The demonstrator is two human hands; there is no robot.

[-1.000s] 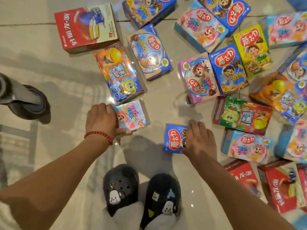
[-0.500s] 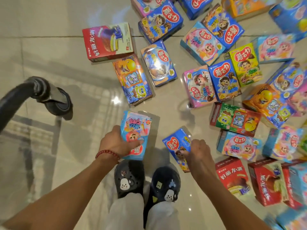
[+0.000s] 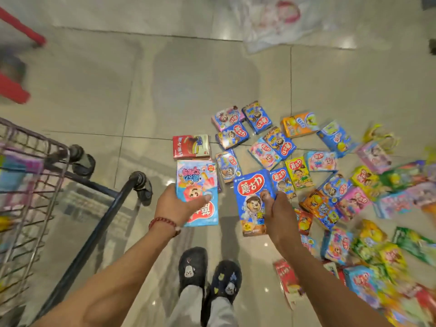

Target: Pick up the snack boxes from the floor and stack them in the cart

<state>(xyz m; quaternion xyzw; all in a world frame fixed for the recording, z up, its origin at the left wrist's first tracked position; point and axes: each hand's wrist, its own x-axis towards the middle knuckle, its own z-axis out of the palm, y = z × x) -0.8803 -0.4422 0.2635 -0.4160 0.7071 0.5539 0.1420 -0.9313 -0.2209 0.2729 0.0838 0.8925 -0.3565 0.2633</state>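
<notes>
While both arms reach forward, left hand (image 3: 175, 204) grips pale-blue box (image 3: 197, 182), right hand (image 3: 278, 208) grips blue box (image 3: 253, 197).

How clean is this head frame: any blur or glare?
Head view: the two held boxes, light blue and dark blue, read sharp; the cart and the right-edge boxes smear with motion blur; ceiling-light glare spots the floor tiles.

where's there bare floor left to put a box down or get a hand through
Bare tiles lie between the cart and the red box, and beyond the boxes toward the plastic bag. Right of the right hand, boxes crowd edge to edge.
</notes>
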